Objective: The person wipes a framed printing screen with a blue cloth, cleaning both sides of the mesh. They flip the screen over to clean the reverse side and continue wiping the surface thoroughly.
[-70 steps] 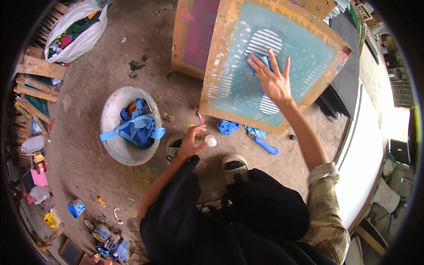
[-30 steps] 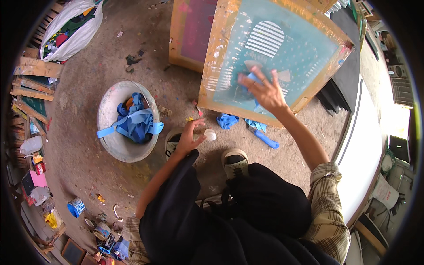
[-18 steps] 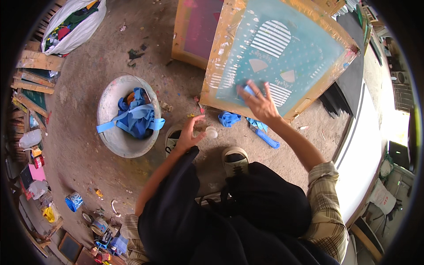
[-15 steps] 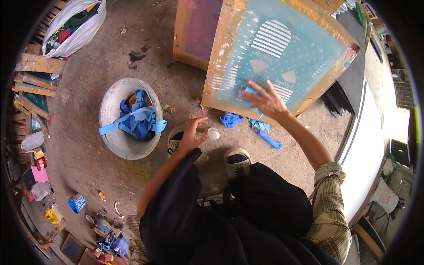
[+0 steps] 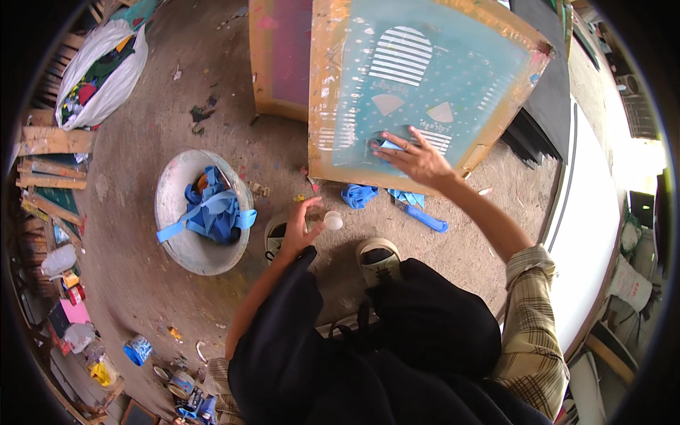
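Note:
My right hand (image 5: 423,161) presses a small folded light blue cloth (image 5: 389,145) against the lower part of a screen-printing frame (image 5: 354,159). The frame has a wooden border and teal mesh with white striped and wedge shapes, and it leans upright ahead of me. My left hand (image 5: 297,230) hovers over the floor near my shoe, thumb and fingers curved apart with nothing seen between them. Beside its thumb is a small translucent white cup (image 5: 333,220), apparently standing on the floor. A crumpled blue cloth (image 5: 359,195) and a tool with a blue handle (image 5: 426,218) lie below the frame.
To the left stands a pale, paint-stained basin (image 5: 166,244) with blue cloth strips inside. A second frame with purple mesh (image 5: 283,64) leans behind the first. A white sack of scraps (image 5: 117,85) lies at the far left. A white board (image 5: 581,234) runs along the right.
My view has shifted, so the scene sits slightly further left. My right hand still presses the cloth on the mesh, a little lower relative to the printed shapes. My left hand remains beside the cup.

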`<state>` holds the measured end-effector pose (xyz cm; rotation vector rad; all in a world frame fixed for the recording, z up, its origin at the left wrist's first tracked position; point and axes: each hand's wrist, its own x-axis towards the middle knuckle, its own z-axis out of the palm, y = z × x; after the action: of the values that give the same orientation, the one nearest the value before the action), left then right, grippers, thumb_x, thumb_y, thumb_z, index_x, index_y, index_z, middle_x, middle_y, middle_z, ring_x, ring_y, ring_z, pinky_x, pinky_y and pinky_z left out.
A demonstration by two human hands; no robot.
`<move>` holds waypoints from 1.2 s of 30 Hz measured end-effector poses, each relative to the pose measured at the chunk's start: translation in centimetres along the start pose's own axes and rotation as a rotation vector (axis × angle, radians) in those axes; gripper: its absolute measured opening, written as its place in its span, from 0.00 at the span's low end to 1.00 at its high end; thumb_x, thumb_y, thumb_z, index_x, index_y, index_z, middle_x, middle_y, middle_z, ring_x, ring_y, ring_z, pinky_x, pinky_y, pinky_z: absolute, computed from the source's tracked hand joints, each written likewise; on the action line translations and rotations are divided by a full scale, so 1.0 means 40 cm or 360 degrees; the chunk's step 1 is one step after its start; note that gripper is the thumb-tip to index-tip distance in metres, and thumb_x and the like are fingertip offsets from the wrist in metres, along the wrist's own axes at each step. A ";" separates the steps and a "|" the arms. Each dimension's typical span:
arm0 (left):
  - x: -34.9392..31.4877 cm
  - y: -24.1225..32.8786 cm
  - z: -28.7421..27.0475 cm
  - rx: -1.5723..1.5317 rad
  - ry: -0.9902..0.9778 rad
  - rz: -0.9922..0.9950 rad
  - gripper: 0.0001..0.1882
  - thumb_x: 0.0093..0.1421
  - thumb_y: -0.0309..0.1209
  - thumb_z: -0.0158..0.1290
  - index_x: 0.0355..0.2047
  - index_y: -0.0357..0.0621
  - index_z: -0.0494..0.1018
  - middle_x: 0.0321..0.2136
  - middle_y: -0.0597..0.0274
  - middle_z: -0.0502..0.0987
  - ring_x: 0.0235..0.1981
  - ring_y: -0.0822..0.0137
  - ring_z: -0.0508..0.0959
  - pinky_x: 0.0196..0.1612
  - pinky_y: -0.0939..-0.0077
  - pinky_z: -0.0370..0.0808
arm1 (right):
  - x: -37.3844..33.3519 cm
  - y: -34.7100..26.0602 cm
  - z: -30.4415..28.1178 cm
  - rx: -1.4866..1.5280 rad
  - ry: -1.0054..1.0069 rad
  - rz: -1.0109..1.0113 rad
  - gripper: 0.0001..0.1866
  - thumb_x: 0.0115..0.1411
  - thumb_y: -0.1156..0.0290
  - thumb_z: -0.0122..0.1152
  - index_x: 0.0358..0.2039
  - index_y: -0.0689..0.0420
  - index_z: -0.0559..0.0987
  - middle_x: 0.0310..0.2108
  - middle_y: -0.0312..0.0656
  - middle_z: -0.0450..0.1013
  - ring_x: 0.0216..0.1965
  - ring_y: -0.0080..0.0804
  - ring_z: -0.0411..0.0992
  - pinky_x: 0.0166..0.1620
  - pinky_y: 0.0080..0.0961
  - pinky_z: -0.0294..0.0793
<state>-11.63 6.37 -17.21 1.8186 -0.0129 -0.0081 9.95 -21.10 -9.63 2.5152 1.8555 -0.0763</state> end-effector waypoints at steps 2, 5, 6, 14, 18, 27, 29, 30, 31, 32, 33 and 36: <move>0.000 -0.009 -0.001 0.0091 -0.0031 0.0044 0.31 0.54 0.41 0.57 0.55 0.40 0.62 0.45 0.53 0.70 0.48 0.59 0.69 0.53 0.65 0.64 | 0.006 0.078 -0.038 -0.0175 0.0204 0.0113 0.37 0.54 0.72 0.58 0.63 0.38 0.58 0.66 0.24 0.48 0.67 0.35 0.44 0.65 0.61 0.40; -0.010 0.001 -0.022 0.0073 0.0023 0.0008 0.31 0.55 0.42 0.57 0.55 0.40 0.62 0.45 0.53 0.70 0.48 0.59 0.69 0.53 0.65 0.64 | 0.044 0.027 -0.052 -0.0405 0.0431 0.0624 0.35 0.54 0.72 0.57 0.63 0.39 0.59 0.66 0.23 0.49 0.67 0.29 0.45 0.66 0.55 0.40; -0.001 -0.002 -0.014 0.0025 0.0012 0.0005 0.32 0.55 0.43 0.57 0.55 0.40 0.62 0.45 0.54 0.70 0.49 0.59 0.69 0.52 0.65 0.64 | 0.035 0.009 -0.052 -0.0509 0.0471 0.0883 0.34 0.54 0.71 0.56 0.62 0.39 0.60 0.66 0.23 0.50 0.67 0.27 0.46 0.67 0.52 0.41; -0.001 0.005 -0.006 0.0116 0.0007 0.0022 0.31 0.55 0.43 0.56 0.54 0.39 0.63 0.44 0.54 0.71 0.47 0.59 0.70 0.52 0.66 0.64 | 0.069 -0.001 -0.059 -0.0500 0.0608 0.0868 0.31 0.55 0.62 0.59 0.60 0.36 0.64 0.64 0.18 0.54 0.68 0.27 0.42 0.68 0.49 0.37; 0.006 0.004 0.001 0.0181 -0.0025 0.0027 0.32 0.55 0.44 0.56 0.54 0.39 0.63 0.44 0.54 0.71 0.47 0.59 0.70 0.52 0.65 0.65 | 0.085 0.017 -0.019 -0.0469 0.0316 0.0044 0.29 0.56 0.66 0.58 0.59 0.36 0.65 0.64 0.19 0.53 0.68 0.28 0.41 0.64 0.64 0.37; 0.005 0.012 0.005 0.0186 -0.0022 0.0029 0.31 0.55 0.44 0.56 0.54 0.40 0.63 0.44 0.53 0.71 0.47 0.58 0.70 0.51 0.65 0.65 | 0.069 0.034 -0.015 -0.0304 0.0541 0.0162 0.36 0.54 0.71 0.57 0.63 0.37 0.59 0.67 0.21 0.48 0.69 0.31 0.37 0.64 0.59 0.45; 0.008 0.007 -0.018 0.0221 -0.0027 0.0054 0.30 0.55 0.44 0.56 0.54 0.40 0.63 0.44 0.54 0.71 0.47 0.58 0.70 0.51 0.65 0.65 | 0.101 -0.007 -0.007 -0.0362 0.0469 0.0562 0.36 0.54 0.69 0.57 0.63 0.36 0.58 0.67 0.20 0.47 0.69 0.31 0.36 0.65 0.58 0.43; 0.004 0.005 -0.012 0.0220 -0.0029 0.0064 0.30 0.55 0.44 0.56 0.54 0.40 0.64 0.44 0.54 0.71 0.47 0.58 0.70 0.51 0.66 0.65 | 0.105 -0.033 -0.002 -0.0397 0.0413 0.0759 0.36 0.54 0.68 0.57 0.63 0.35 0.58 0.67 0.20 0.47 0.69 0.31 0.35 0.65 0.58 0.42; 0.001 0.003 0.005 0.0210 -0.0027 0.0056 0.30 0.55 0.44 0.56 0.54 0.40 0.64 0.44 0.54 0.71 0.47 0.58 0.70 0.51 0.66 0.65 | 0.105 -0.052 0.006 -0.0064 0.0542 0.0599 0.39 0.52 0.69 0.59 0.64 0.35 0.56 0.67 0.21 0.46 0.70 0.32 0.34 0.66 0.58 0.36; 0.002 -0.003 0.002 0.0231 -0.0030 0.0060 0.30 0.55 0.44 0.56 0.54 0.40 0.64 0.44 0.55 0.71 0.47 0.58 0.70 0.51 0.66 0.65 | 0.109 -0.041 0.011 -0.0206 0.0415 0.0382 0.39 0.52 0.70 0.59 0.64 0.35 0.56 0.67 0.21 0.46 0.70 0.32 0.34 0.66 0.58 0.36; 0.003 -0.009 -0.002 0.0251 -0.0034 0.0064 0.30 0.55 0.44 0.56 0.54 0.41 0.64 0.44 0.55 0.72 0.47 0.58 0.70 0.51 0.66 0.65 | 0.107 -0.016 0.011 -0.0348 0.0286 0.0167 0.40 0.52 0.71 0.59 0.64 0.36 0.56 0.67 0.22 0.46 0.70 0.33 0.34 0.66 0.59 0.36; 0.000 -0.014 -0.002 0.0255 -0.0073 0.0079 0.31 0.55 0.44 0.57 0.54 0.41 0.63 0.44 0.56 0.72 0.47 0.57 0.69 0.52 0.66 0.65 | 0.114 0.026 -0.048 -0.0680 0.0324 0.0165 0.40 0.50 0.71 0.60 0.64 0.37 0.57 0.67 0.22 0.46 0.70 0.33 0.34 0.66 0.59 0.36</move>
<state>-11.61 6.57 -17.75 1.9775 -0.0940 -0.0140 12.36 -16.96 -7.96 2.3750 1.5813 0.5356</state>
